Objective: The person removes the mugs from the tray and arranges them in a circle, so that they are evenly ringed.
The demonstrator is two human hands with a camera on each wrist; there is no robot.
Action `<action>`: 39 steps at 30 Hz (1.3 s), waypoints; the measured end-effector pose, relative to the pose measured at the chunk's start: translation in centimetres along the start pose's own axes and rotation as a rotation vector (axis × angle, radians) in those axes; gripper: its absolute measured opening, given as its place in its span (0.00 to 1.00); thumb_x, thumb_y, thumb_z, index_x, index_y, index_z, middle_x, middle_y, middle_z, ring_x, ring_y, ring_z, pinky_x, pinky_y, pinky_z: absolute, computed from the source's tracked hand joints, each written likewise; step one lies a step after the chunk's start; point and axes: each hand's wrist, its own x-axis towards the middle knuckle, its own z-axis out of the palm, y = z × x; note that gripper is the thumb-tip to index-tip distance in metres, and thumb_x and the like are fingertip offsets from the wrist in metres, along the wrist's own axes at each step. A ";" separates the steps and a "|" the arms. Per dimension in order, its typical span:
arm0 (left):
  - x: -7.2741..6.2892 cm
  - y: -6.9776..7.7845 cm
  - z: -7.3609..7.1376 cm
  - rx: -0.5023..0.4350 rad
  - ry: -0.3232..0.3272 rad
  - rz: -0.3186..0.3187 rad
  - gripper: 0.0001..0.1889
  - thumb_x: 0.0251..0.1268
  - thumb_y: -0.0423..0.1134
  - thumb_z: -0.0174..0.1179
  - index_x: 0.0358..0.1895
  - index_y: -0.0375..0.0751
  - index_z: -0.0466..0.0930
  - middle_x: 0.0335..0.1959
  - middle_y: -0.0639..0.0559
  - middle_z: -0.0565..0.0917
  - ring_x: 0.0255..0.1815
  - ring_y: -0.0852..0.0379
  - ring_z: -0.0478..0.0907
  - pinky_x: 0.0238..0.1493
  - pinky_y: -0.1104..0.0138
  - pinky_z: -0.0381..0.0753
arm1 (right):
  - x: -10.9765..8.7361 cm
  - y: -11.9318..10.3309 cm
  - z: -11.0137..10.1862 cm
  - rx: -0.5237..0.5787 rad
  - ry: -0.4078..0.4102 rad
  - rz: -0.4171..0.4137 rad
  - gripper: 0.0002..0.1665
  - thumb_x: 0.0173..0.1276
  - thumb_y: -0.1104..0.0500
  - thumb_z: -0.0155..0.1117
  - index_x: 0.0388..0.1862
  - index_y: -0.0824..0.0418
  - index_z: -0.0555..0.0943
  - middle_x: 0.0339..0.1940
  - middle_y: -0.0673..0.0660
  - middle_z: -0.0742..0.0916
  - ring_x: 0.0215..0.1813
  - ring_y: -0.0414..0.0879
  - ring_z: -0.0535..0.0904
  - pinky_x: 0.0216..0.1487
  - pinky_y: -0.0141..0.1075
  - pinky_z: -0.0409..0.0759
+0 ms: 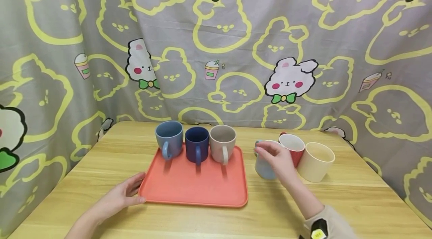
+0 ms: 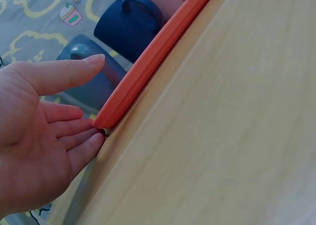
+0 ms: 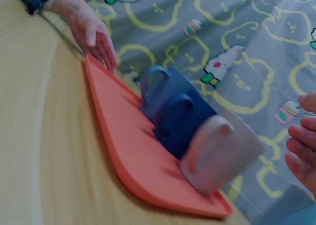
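My left hand (image 1: 116, 197) is at the left edge of a coral-red tray (image 1: 199, 190), thumb and fingers loosely extended. In the left wrist view the fingers (image 2: 81, 141) touch the tray's corner from beside and below. Three mugs stand in a row along the tray's far side: a grey-blue mug (image 1: 170, 134), a navy mug (image 1: 194, 147) and a beige mug (image 1: 221, 145), handles facing me. My right hand (image 1: 278, 158) is over a light blue mug (image 1: 264, 169) right of the tray, fingers loosely bent near its handle and rim. No grip on it shows.
Behind the right hand stand a red mug (image 1: 297, 152) with a white inside and a cream mug (image 1: 315, 164), close together on the wooden table (image 1: 189, 224). A grey patterned curtain (image 1: 229, 62) hangs behind the table and along both sides.
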 end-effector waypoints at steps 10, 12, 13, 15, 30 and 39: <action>-0.1 0.1 0.1 -0.010 -0.004 0.010 0.44 0.61 0.34 0.60 0.67 0.16 0.37 0.67 0.20 0.43 0.66 0.25 0.47 0.50 0.84 0.64 | 1.8 1.5 4.5 0.059 -0.198 0.135 0.21 0.62 0.58 0.65 0.49 0.71 0.79 0.45 0.61 0.85 0.45 0.48 0.81 0.47 0.43 0.79; 0.0 0.1 0.1 -0.013 -0.006 0.008 0.44 0.61 0.34 0.60 0.67 0.16 0.37 0.67 0.20 0.43 0.66 0.25 0.47 0.50 0.84 0.64 | 2.2 1.8 5.1 0.051 -0.225 0.142 0.20 0.61 0.58 0.65 0.48 0.70 0.80 0.45 0.60 0.85 0.46 0.49 0.80 0.48 0.45 0.79; 0.0 0.1 0.0 -0.013 -0.007 0.008 0.45 0.61 0.34 0.60 0.67 0.16 0.37 0.67 0.19 0.42 0.66 0.25 0.47 0.50 0.84 0.64 | 2.3 2.0 5.4 0.054 -0.244 0.146 0.20 0.61 0.58 0.65 0.48 0.71 0.80 0.45 0.60 0.85 0.45 0.50 0.80 0.48 0.45 0.79; 0.0 0.1 0.0 -0.012 -0.007 0.005 0.45 0.61 0.34 0.60 0.67 0.16 0.37 0.67 0.19 0.43 0.66 0.25 0.47 0.50 0.84 0.64 | 2.5 2.4 5.9 0.076 -0.293 0.159 0.20 0.62 0.59 0.64 0.48 0.73 0.79 0.44 0.61 0.85 0.44 0.51 0.81 0.48 0.47 0.78; 0.0 0.0 0.1 -0.028 -0.014 0.014 0.45 0.61 0.34 0.60 0.67 0.16 0.36 0.67 0.19 0.42 0.66 0.25 0.46 0.51 0.83 0.64 | 2.6 3.7 8.2 0.424 -0.445 0.257 0.14 0.63 0.70 0.58 0.44 0.81 0.75 0.34 0.61 0.87 0.38 0.48 0.83 0.47 0.44 0.80; 0.0 0.0 0.0 -0.025 -0.010 0.008 0.45 0.61 0.34 0.60 0.67 0.16 0.36 0.67 0.19 0.41 0.66 0.25 0.46 0.51 0.83 0.64 | 2.3 3.5 8.1 0.525 -0.370 0.296 0.09 0.63 0.70 0.57 0.39 0.73 0.82 0.28 0.54 0.86 0.36 0.43 0.82 0.43 0.37 0.81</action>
